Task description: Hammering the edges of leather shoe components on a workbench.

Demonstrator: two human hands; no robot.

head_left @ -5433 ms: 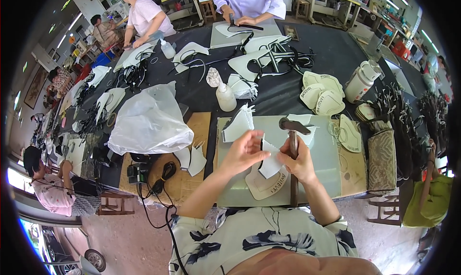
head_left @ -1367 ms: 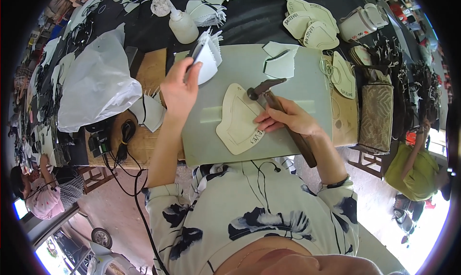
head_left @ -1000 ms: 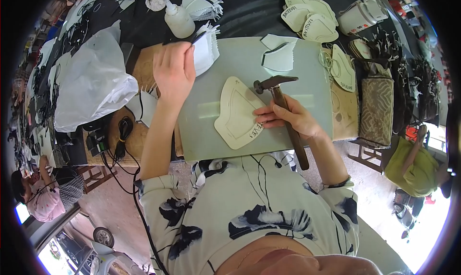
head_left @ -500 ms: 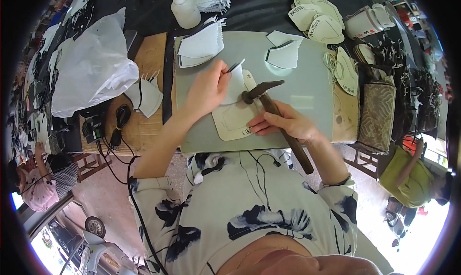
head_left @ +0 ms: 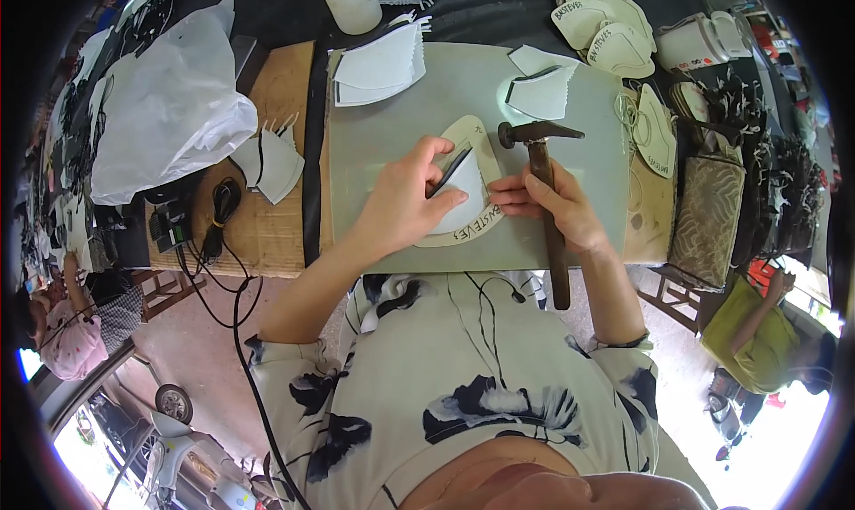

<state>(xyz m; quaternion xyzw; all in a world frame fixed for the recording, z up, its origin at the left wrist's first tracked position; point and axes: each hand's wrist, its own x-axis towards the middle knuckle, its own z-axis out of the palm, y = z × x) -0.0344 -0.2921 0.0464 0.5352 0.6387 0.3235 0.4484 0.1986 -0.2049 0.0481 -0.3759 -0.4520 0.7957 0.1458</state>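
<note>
My right hand (head_left: 557, 203) is wrapped round the wooden handle of a hammer (head_left: 539, 136), its dark metal head pointing away from me. The fingertips of that hand touch the right edge of a cream card template (head_left: 479, 138) with rounded corners. On the template lies a white cut piece (head_left: 465, 189) with a black strip along its left edge. My left hand (head_left: 414, 194) holds this piece at that edge, thumb on its lower part and index finger near the strip's upper end; the other fingers are partly hidden. Under the template is a smooth grey board (head_left: 374, 140).
A stack of white pieces (head_left: 378, 65) lies at the board's far left, with a few more white pieces (head_left: 541, 91) at far right. Around it are a white bottle (head_left: 352, 7), a plastic bag (head_left: 169, 109), cream templates (head_left: 619, 47), a cup (head_left: 690, 47) and a patterned pouch (head_left: 706, 216).
The white piece, raised upright before, now lies flatter on the template. My left hand has moved down and right with it. The hammer head has swung up and right, away from the piece.
</note>
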